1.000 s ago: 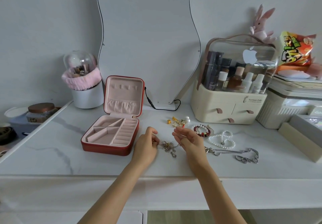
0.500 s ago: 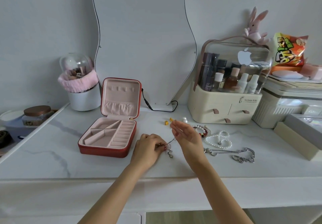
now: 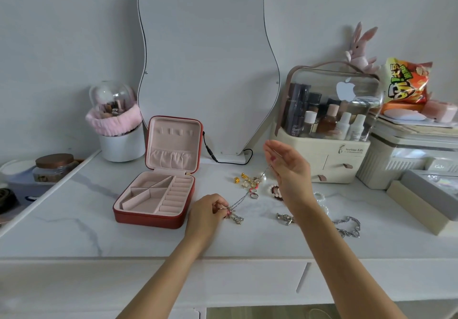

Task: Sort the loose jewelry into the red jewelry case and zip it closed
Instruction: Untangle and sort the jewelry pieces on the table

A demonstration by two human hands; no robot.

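The red jewelry case (image 3: 148, 218) lies open on the white marble table, lid upright, pink compartments bare. A thin chain necklace (image 3: 244, 198) is stretched between my hands. My left hand (image 3: 207, 215) pinches its pendant end down on the table, just right of the case. Raised above the table, my right hand (image 3: 287, 170) pinches the chain's other end. Loose gold earrings and rings (image 3: 247, 182), a dark bead bracelet (image 3: 275, 192), a pearl bracelet (image 3: 321, 201) and a heavy silver chain (image 3: 347, 225) lie around my right arm, which hides part of them.
A wavy mirror (image 3: 205, 65) with a cable stands behind the case. A cream cosmetics organiser (image 3: 322, 160) is at the back right, boxes (image 3: 421, 199) at the far right, a brush holder (image 3: 119, 125) at the back left. The table's front edge runs below my forearms.
My right hand has risen up and away to the right, pulling the chain taut out of its small heap. My left hand has stayed low on the pendant end.
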